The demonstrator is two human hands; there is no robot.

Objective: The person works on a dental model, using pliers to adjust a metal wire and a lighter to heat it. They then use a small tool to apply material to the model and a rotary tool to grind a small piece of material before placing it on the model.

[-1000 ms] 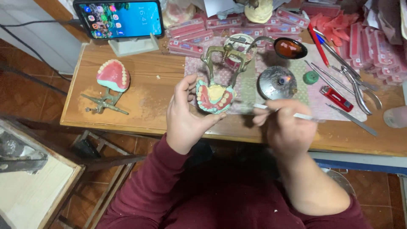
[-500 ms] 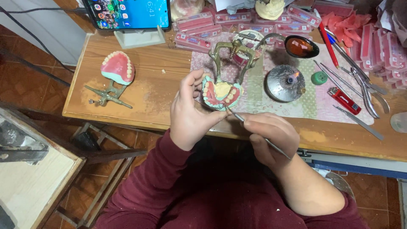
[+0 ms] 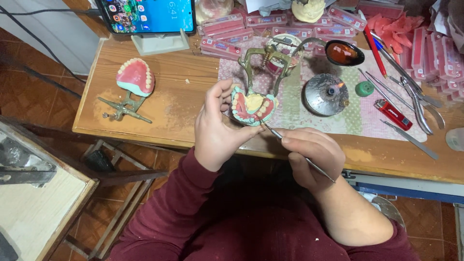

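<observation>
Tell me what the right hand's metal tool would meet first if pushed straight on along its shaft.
Held in the right hand, the thin metal tool points up-left; its tip seems to be at the denture model gripped by the left hand. Contact is unclear.

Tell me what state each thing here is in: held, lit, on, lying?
Denture model: held up in left hand.
Metal tool: in right hand, tip at the model.
Burner: lit, small flame.
Phone: screen on, propped.
Second denture model: resting on the table.
Red lighter: lying flat.
</observation>
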